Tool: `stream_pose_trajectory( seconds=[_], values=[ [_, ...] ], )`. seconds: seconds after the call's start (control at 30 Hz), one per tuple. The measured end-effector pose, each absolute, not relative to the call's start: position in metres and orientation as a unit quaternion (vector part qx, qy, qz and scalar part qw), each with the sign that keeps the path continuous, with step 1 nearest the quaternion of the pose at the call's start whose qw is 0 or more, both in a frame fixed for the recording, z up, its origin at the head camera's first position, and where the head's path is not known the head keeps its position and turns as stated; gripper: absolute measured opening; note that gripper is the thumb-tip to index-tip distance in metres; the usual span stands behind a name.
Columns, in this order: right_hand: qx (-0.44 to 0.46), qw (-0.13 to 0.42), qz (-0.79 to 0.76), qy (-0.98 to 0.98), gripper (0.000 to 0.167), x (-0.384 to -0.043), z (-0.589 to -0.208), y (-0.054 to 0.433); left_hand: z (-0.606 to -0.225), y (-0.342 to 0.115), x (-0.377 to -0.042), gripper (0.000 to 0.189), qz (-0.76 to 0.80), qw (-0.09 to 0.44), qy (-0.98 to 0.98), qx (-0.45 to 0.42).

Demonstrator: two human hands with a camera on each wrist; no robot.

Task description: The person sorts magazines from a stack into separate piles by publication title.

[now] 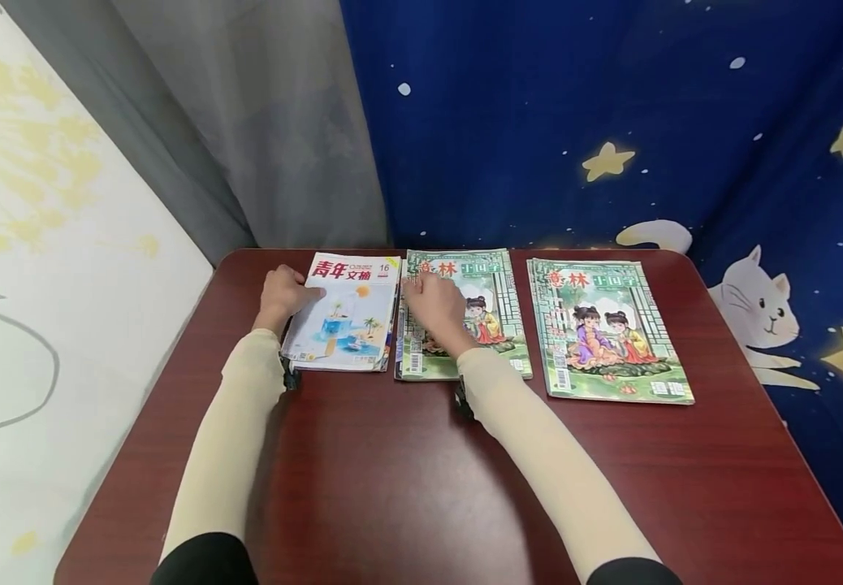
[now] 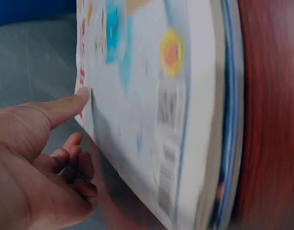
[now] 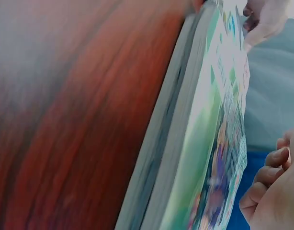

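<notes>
In the head view, a magazine stack [image 1: 348, 313] with a white cover and red title lies at the left. My left hand [image 1: 283, 299] is at its left edge. In the left wrist view the thumb [image 2: 73, 106] touches the white cover's edge, while the other fingers bend loosely beside the stack. A green magazine stack [image 1: 490, 349] lies in the middle. Over its upper left part is my right hand [image 1: 438, 309], fingers curled, with nothing visible in them. The right wrist view shows those curled fingers [image 3: 266, 176] apart from the green cover.
Another stack of green magazines [image 1: 611, 333] with the same cover lies at the right. All rest near the far edge of a dark red table [image 1: 385, 479]. Behind hang a grey curtain [image 1: 283, 122] and a blue starry curtain [image 1: 509, 122]. A white patterned surface [image 1: 63, 203] is at the left.
</notes>
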State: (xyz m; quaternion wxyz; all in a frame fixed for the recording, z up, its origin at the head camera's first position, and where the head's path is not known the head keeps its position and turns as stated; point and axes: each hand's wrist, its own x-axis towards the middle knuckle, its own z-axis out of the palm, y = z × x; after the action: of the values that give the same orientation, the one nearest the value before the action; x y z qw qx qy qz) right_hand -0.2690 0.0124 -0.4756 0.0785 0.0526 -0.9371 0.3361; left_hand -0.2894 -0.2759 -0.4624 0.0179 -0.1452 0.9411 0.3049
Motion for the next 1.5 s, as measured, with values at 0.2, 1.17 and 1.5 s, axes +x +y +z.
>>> stream_pose_trajectory(
  seconds=[0.2, 1.17, 1.5],
  values=[
    [0.001, 0.083, 0.334, -0.939, 0.050, -0.276, -0.479, 0.038, -0.452, -0.238, -0.295, 0.047, 0.323, -0.020, 0.943, -0.081],
    [-0.146, -0.018, 0.216, -0.965, 0.077, -0.275, -0.476, 0.141, -0.457, -0.130, -0.281, 0.033, 0.317, 0.059, 0.946, 0.028],
    [-0.131, -0.059, 0.190, -0.971, 0.086, -0.273, -0.474, 0.144, -0.462, -0.118, -0.285, 0.054, 0.287, 0.077, 0.955, 0.003]
  ],
)
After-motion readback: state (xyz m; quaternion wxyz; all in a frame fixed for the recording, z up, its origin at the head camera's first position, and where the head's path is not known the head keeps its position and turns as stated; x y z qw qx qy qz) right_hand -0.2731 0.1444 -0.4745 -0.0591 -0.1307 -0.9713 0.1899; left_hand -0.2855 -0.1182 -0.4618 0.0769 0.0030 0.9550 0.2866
